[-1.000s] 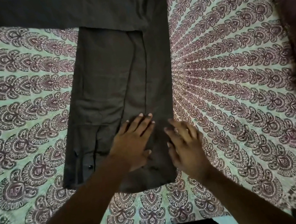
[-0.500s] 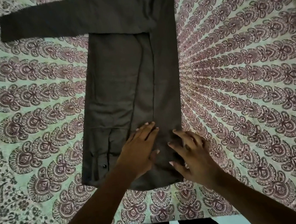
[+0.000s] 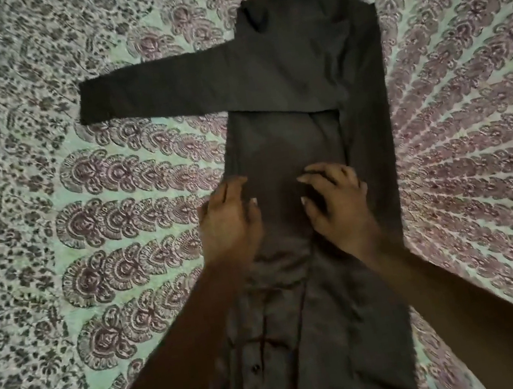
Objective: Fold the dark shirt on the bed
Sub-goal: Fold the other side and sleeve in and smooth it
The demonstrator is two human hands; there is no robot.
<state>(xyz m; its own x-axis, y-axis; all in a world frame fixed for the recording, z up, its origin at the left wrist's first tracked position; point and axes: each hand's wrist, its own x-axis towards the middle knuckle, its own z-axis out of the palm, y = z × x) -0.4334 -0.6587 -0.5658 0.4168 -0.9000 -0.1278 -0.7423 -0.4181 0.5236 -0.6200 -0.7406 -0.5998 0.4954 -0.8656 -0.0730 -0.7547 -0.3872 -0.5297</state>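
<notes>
The dark shirt [image 3: 293, 94] lies flat on the patterned bed sheet [image 3: 84, 221], its right side folded in along a straight edge and one sleeve stretched out to the left. My left hand [image 3: 231, 222] rests palm down on the shirt's left edge at mid-length, fingers spread. My right hand [image 3: 337, 201] presses on the middle of the shirt, fingers slightly bent, beside the folded-in panel. Both forearms cross the lower part of the shirt, where a button shows near the hem.
The sheet with its maroon and green fan pattern covers the whole bed around the shirt. The bed's left border runs along the upper left of the view.
Both hands have slid up the shirt from near the hem to its middle, and the left hand has shifted to the left edge. The view has moved forward and left.
</notes>
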